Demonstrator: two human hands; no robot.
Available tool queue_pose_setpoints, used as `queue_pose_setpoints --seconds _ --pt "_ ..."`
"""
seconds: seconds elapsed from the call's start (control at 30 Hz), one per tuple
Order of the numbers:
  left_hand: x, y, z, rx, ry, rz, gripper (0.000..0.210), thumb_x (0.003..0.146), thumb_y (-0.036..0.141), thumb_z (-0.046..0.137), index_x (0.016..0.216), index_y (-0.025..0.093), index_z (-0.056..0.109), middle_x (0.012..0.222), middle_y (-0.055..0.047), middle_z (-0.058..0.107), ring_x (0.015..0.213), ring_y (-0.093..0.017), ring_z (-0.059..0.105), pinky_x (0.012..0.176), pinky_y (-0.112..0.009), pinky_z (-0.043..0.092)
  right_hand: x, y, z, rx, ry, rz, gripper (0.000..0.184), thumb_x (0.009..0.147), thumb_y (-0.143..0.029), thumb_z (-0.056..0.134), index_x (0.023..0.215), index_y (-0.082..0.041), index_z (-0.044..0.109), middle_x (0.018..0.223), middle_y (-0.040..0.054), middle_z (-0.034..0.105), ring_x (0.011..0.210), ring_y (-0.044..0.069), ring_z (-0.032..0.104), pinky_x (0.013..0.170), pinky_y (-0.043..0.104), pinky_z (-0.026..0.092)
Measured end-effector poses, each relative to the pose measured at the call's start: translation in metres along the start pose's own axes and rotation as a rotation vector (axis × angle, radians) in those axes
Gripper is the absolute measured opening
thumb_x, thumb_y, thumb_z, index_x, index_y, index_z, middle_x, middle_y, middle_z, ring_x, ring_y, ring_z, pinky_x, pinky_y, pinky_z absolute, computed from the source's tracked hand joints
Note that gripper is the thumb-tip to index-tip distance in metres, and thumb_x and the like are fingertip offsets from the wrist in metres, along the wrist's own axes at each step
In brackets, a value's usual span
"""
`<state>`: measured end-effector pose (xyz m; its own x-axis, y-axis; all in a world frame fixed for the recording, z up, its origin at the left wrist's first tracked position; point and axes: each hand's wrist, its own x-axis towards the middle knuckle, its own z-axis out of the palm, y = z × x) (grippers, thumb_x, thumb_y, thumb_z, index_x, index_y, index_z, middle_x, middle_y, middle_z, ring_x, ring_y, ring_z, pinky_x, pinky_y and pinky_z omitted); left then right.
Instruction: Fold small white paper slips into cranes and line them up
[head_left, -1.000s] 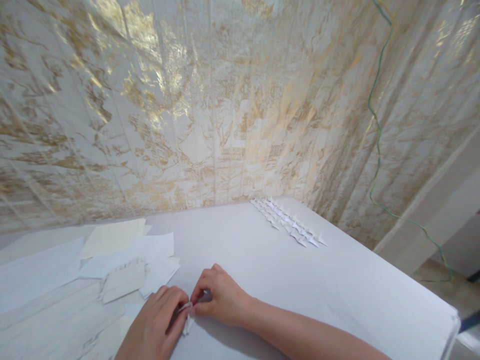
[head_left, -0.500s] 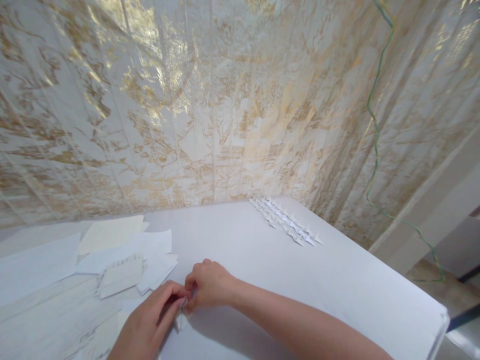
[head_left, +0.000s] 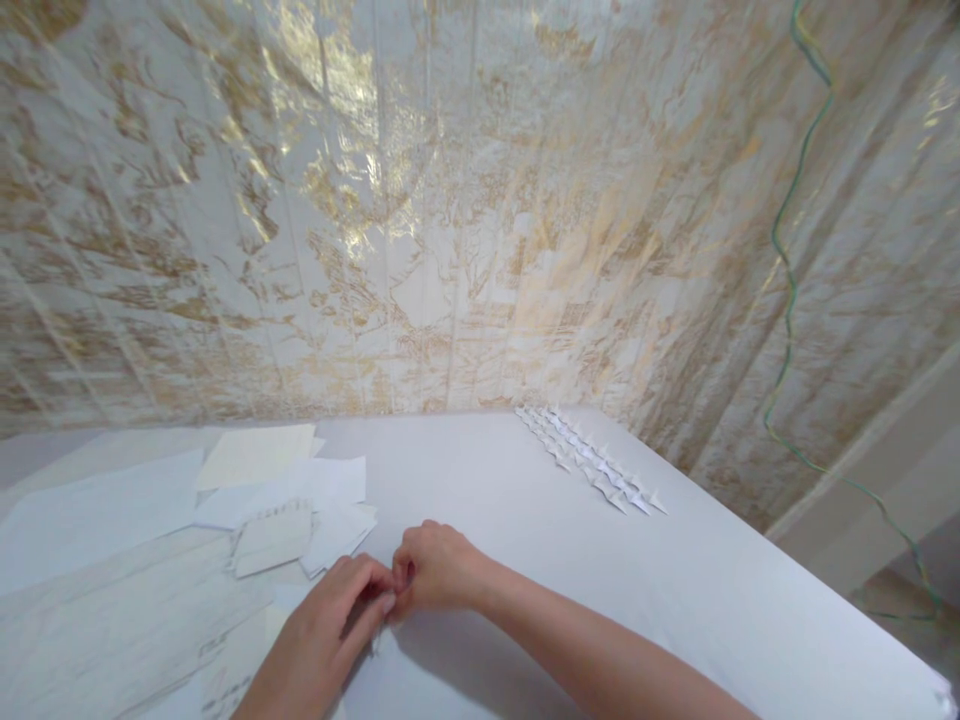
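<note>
My left hand (head_left: 326, 625) and my right hand (head_left: 439, 572) meet low over the white table, thumbs and fingertips pinched together. Between them they grip a small piece of folded paper (head_left: 377, 640). Only its lower end shows under my left thumb, blurred; my fingers cover the rest. At the back right of the table, small pointed folded-paper figures (head_left: 600, 468) are lined up in slanting rows.
Loose paper sheets (head_left: 105, 510) overlap on the table's left side, with a small stack of cut paper (head_left: 274, 537) on top. A gold-patterned curtain (head_left: 450, 250) hangs behind the white table (head_left: 600, 590). A green cord (head_left: 790, 290) dangles at the right.
The view has turned slightly left, so everything sits farther right in the picture. My hands stay pinched together, and less of the folded paper shows between them.
</note>
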<state>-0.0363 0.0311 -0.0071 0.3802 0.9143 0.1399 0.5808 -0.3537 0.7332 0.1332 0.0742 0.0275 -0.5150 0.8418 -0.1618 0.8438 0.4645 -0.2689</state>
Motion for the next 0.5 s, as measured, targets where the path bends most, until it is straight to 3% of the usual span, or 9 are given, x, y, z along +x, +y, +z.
queue_pose_setpoints --seconds 0.13,0.33,0.43,0.5 --pt "0.001 0.000 -0.001 0.009 0.004 0.005 0.027 0.092 0.044 0.044 0.080 0.025 0.061 0.082 -0.003 0.066 0.081 -0.026 0.063 0.077 -0.037 0.047 0.002 0.006 0.013 0.085 0.133 -0.046 0.016 0.061 -0.035 0.090 0.066 -0.026 0.077 0.063 -0.0010 0.067 0.071 0.021 0.060 0.051 0.025 0.032" --pt "0.001 -0.001 0.000 -0.030 0.029 0.000 0.028 0.093 0.044 0.046 0.076 0.026 0.060 0.078 -0.001 0.063 0.076 -0.024 0.061 0.072 -0.034 0.046 -0.004 0.014 0.024 0.412 0.229 -0.126 0.021 0.065 -0.023 0.088 0.058 -0.022 0.068 0.061 -0.0050 0.059 0.063 0.014 0.052 0.056 0.024 0.035" --pt "0.002 -0.002 -0.002 -0.103 0.177 -0.030 0.026 0.090 0.051 0.052 0.088 0.027 0.063 0.087 -0.002 0.065 0.081 -0.024 0.062 0.076 -0.035 0.049 -0.010 0.012 0.025 0.492 0.314 -0.090 0.022 0.073 -0.014 0.080 0.060 -0.020 0.063 0.064 -0.0052 0.056 0.065 0.013 0.052 0.061 0.024 0.038" --pt "0.002 -0.002 -0.004 -0.201 0.302 -0.126 0.038 0.085 0.057 0.059 0.106 0.026 0.063 0.103 -0.006 0.067 0.089 -0.026 0.065 0.079 -0.038 0.052 -0.013 0.009 0.025 0.516 0.432 -0.102 0.023 0.074 -0.008 0.076 0.062 -0.020 0.059 0.068 -0.0044 0.056 0.071 0.014 0.053 0.067 0.025 0.039"
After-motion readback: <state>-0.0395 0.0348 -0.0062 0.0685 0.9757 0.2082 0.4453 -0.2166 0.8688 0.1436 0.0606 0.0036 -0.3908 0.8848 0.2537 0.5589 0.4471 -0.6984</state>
